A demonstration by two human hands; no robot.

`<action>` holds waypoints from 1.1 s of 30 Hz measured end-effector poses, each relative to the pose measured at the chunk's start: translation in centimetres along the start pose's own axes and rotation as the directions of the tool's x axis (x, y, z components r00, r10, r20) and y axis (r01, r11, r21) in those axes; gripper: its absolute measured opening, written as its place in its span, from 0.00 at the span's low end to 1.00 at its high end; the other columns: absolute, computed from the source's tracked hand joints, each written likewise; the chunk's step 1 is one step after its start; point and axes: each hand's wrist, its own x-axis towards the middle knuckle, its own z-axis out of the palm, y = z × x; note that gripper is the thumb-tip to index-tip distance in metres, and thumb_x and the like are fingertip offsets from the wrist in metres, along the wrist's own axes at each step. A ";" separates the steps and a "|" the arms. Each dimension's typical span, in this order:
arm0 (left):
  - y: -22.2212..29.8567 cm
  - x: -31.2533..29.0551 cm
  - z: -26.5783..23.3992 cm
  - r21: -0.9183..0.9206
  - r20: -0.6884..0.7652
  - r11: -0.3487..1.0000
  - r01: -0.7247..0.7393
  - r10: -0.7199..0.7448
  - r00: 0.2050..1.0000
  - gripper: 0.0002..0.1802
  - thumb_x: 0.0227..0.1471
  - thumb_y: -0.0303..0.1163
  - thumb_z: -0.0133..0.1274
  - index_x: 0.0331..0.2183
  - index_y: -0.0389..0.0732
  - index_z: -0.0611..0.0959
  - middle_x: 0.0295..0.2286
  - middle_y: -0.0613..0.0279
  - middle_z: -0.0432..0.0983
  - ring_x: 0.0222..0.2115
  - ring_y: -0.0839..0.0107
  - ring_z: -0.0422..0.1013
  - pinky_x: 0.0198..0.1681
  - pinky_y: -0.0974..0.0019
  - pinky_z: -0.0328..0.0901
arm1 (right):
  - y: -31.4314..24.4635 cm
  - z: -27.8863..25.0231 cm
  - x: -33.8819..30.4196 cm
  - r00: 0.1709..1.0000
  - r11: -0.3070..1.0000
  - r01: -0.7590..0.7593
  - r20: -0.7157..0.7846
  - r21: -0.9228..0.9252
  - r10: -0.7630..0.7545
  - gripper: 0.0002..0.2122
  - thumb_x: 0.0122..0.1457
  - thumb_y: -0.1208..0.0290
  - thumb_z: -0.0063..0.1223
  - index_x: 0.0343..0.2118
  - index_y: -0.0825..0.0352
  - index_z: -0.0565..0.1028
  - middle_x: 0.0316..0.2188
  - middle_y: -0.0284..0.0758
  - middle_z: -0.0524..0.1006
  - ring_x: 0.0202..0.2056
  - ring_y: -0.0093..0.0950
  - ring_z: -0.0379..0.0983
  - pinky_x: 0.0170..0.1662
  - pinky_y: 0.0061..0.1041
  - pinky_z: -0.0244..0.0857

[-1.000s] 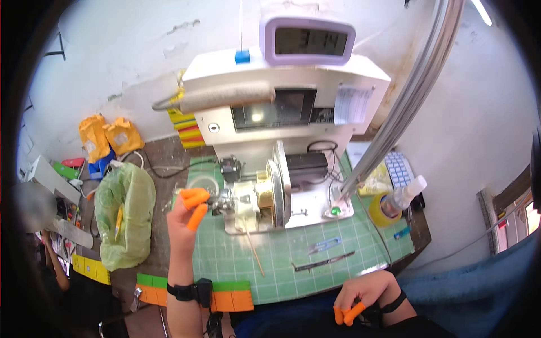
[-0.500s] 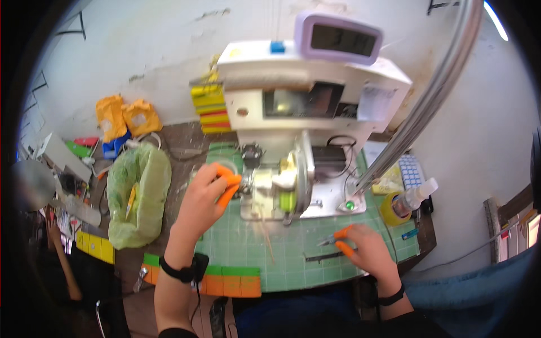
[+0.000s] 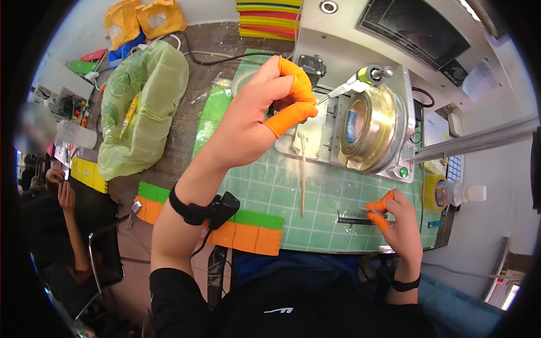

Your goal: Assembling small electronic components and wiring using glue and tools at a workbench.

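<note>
My left hand, with orange finger cots on thumb and forefinger, is closed in a pinch at the front of a white bench machine. What it pinches, if anything, is hidden. A thin pointed metal arm reaches from the machine to those fingertips. Right of it stands a round yellowish, brass-like wheel. My right hand, also in orange finger cots, is closed around a small grey pointed tool, mostly hidden. Beside it a black strip lies on the green gridded mat.
A thin wooden stick lies in front of the machine. Left are a bin lined with a pale green bag and an orange-green strip. A yellow tape roll and a bottle stand right. Another person's hands show far left.
The view has tipped downward, so the machine now sits higher and farther right. My left hand stays pinched at the machine; my right hand still holds the grey tool by the black strip.
</note>
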 end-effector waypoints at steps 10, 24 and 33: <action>-0.4 -0.3 0.6 0.028 -0.094 1.000 -0.008 0.010 0.996 0.05 0.57 0.27 0.54 0.31 0.35 0.79 0.38 0.61 0.65 0.36 0.74 0.63 0.38 0.73 0.59 | -9.1 3.6 5.0 0.775 0.262 -0.484 0.548 0.835 -0.316 0.17 0.70 0.60 0.44 0.46 0.73 0.69 0.31 0.43 0.75 0.13 0.25 0.63 0.18 0.25 0.58; -1.4 -0.6 0.5 -0.002 -0.118 0.998 -0.058 0.057 0.991 0.07 0.56 0.29 0.52 0.31 0.35 0.78 0.37 0.58 0.65 0.38 0.69 0.62 0.41 0.71 0.58 | -10.5 7.3 9.1 0.791 -0.614 -0.601 0.271 0.512 -0.548 0.22 0.72 0.44 0.28 0.47 0.58 0.66 0.29 0.27 0.63 0.18 0.14 0.51 0.18 0.14 0.43; -1.1 -0.5 0.4 -0.021 -0.113 0.999 -0.043 0.040 0.993 0.07 0.55 0.30 0.51 0.30 0.35 0.78 0.36 0.57 0.66 0.39 0.67 0.62 0.43 0.69 0.57 | -10.3 7.5 9.5 0.829 -0.533 -0.538 0.294 0.654 -0.475 0.19 0.74 0.48 0.28 0.45 0.59 0.66 0.28 0.27 0.66 0.17 0.14 0.50 0.16 0.14 0.39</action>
